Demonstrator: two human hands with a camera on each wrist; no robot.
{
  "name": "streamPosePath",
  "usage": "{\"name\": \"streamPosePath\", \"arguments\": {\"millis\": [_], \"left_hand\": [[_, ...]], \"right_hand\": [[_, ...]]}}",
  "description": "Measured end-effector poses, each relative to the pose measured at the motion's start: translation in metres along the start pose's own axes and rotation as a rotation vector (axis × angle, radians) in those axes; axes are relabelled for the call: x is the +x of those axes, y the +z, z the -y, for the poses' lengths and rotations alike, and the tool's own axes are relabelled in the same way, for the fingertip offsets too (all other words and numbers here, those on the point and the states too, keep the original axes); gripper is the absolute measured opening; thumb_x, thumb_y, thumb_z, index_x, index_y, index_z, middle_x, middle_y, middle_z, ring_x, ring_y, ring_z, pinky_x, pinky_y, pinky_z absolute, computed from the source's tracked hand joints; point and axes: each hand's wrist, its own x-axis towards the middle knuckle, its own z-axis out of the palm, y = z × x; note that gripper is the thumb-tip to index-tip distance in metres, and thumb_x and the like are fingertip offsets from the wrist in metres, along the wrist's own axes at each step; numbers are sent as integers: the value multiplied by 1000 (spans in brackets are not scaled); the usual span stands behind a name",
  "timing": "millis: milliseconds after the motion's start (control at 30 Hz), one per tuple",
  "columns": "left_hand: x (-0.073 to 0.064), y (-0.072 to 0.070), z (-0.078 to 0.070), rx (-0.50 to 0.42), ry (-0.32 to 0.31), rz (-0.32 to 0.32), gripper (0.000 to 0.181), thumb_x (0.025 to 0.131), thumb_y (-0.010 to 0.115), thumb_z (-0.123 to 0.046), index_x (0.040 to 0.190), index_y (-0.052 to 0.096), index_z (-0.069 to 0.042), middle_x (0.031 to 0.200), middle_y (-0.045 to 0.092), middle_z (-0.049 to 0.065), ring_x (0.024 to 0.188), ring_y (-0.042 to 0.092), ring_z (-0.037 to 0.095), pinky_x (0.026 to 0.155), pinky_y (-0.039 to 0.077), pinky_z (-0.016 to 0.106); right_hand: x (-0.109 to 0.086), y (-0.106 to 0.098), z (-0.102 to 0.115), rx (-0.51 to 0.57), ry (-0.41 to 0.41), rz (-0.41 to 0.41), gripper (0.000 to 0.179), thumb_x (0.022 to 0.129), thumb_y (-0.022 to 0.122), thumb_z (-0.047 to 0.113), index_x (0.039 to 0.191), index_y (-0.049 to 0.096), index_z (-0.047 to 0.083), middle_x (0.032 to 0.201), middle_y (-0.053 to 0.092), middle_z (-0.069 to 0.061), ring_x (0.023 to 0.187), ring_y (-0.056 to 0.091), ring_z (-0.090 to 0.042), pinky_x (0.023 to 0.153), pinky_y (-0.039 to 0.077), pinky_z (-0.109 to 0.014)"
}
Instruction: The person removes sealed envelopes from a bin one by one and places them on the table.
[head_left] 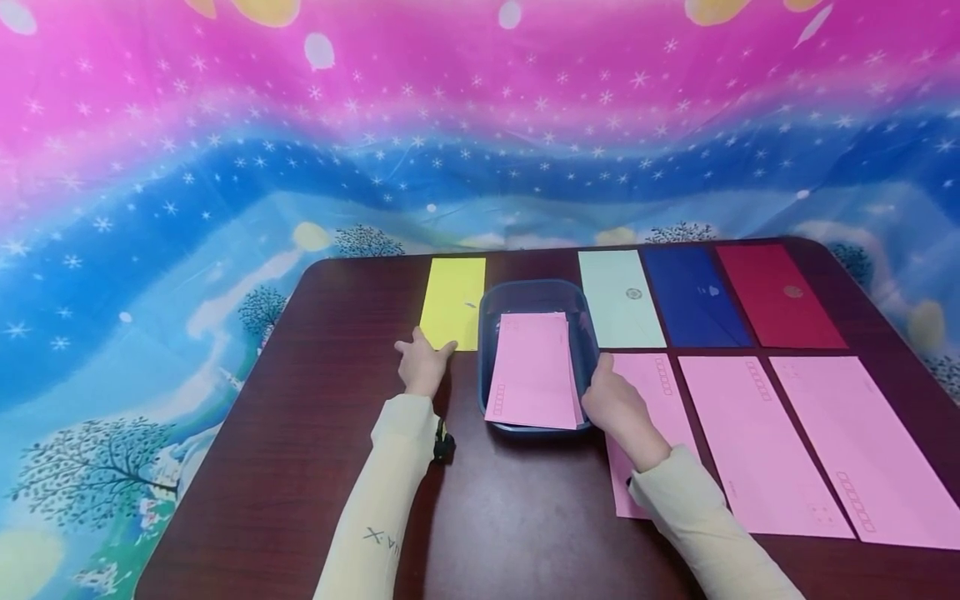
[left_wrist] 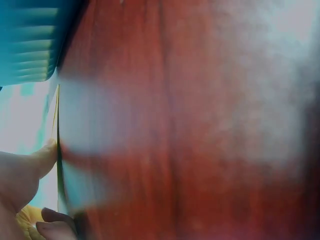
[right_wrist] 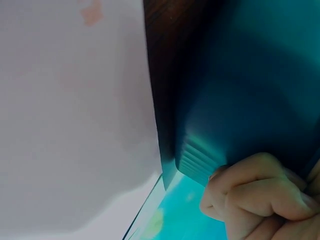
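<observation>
A yellow envelope [head_left: 453, 302] lies flat at the back of the brown table. My left hand [head_left: 422, 364] is at its near edge, thumb and fingers spread apart; in the left wrist view the thumb [left_wrist: 46, 157] touches the envelope's edge. To its right stands a dark blue plastic bin [head_left: 537, 293] with pink envelopes [head_left: 531, 367] stacked inside, overhanging its near rim. My right hand [head_left: 617, 406] grips the bin's right side. Curled fingers [right_wrist: 257, 192] lie against the bin's outer wall in the right wrist view; the thumb is hidden there.
Pale green [head_left: 622, 310], dark blue [head_left: 693, 296] and red envelopes [head_left: 780, 304] lie in a row at the back right. Three pink envelopes [head_left: 757, 450] lie in front of them, one partly under my right forearm. A patterned cloth [head_left: 480, 158] hangs behind the table.
</observation>
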Motion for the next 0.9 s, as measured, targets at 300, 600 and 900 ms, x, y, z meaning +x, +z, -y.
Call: {"name": "streamPosePath", "arguments": {"millis": [300, 600, 900], "left_hand": [[0, -1, -5, 60, -23, 27, 77, 86, 67, -43, 143, 35, -2, 125, 40, 30, 94, 59, 39, 85, 51, 49], [1, -2, -5, 73, -18, 34, 78, 86, 65, -44, 145, 35, -2, 127, 38, 30, 93, 58, 39, 83, 51, 48], [0, -4, -8, 81, 30, -66, 63, 95, 54, -42, 141, 38, -2, 128, 38, 29, 97, 60, 40, 80, 52, 50]], "right_hand": [[0, 0, 0, -11, 7, -10, 62, 92, 40, 6, 143, 10, -12, 81, 56, -21, 68, 55, -29, 56, 40, -32], [0, 1, 0, 0, 2, -23, 60, 92, 41, 4, 142, 12, -11, 84, 57, -23, 69, 55, -29, 56, 40, -32], [0, 0, 0, 2, 2, -15, 63, 92, 41, 5, 144, 9, -11, 86, 57, -23, 69, 55, -29, 57, 40, -32]]}}
